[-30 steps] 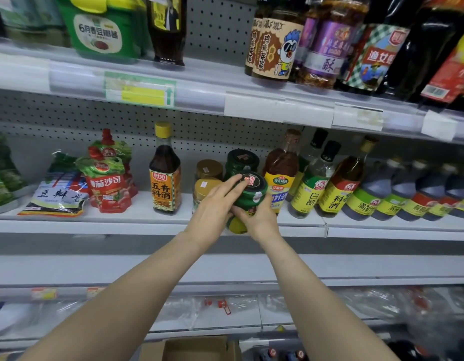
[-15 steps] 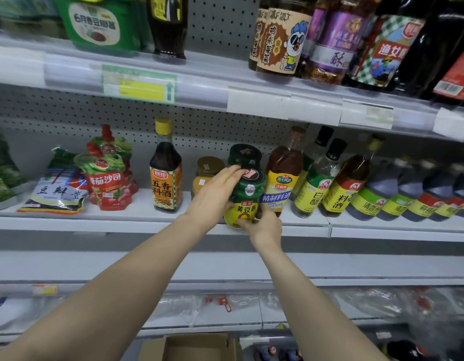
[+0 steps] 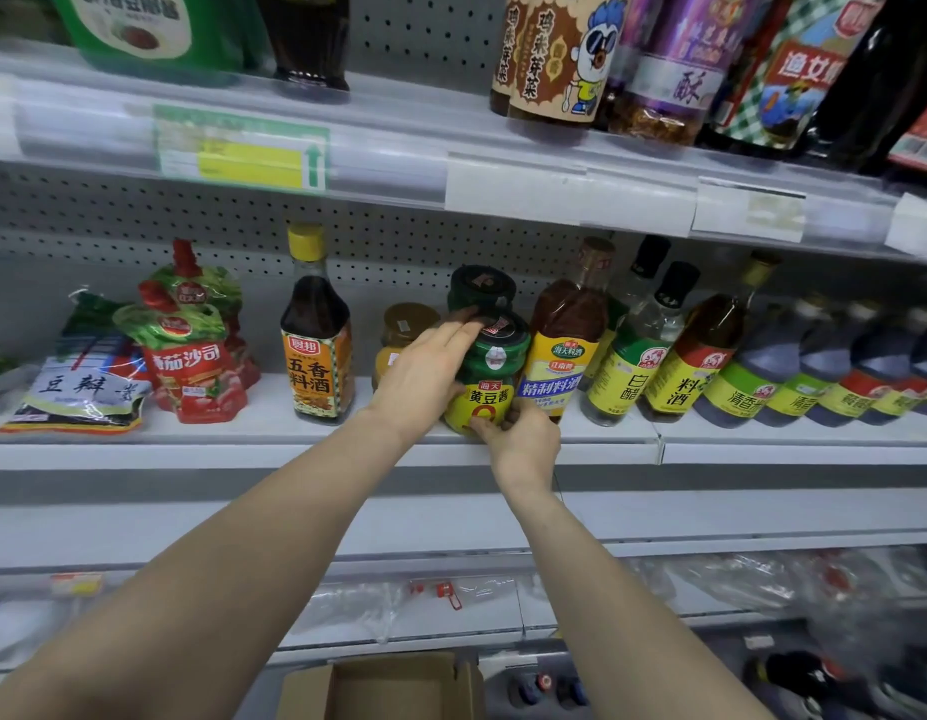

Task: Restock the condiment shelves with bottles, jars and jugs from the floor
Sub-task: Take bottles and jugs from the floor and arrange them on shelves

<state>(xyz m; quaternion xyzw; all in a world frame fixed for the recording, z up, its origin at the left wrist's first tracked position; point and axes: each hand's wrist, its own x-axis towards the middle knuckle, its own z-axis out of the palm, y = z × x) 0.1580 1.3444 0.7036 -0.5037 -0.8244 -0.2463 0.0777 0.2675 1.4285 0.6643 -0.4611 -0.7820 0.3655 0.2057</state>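
Observation:
A jar with a green lid and yellow label (image 3: 490,402) stands upright near the front of the middle shelf (image 3: 217,454). My left hand (image 3: 425,371) holds its left side, fingers reaching over the lid. Low down, my right hand (image 3: 523,441) pinches the jar's base from the front right. A second green-lidded jar (image 3: 482,288) stands right behind it. Jars with brown lids (image 3: 406,324) sit to the left, partly hidden by my left hand.
A dark yellow-capped bottle (image 3: 318,350) and red sauce pouches (image 3: 196,361) stand to the left. An amber bottle (image 3: 567,330) touches the jar's right side, with several more bottles beyond. The upper shelf (image 3: 399,142) overhangs. An open cardboard box (image 3: 393,683) lies on the floor.
The jar was tilted with its lid toward me; both hands turned it upright and set it down on the shelf in front of the other green-lidded jar.

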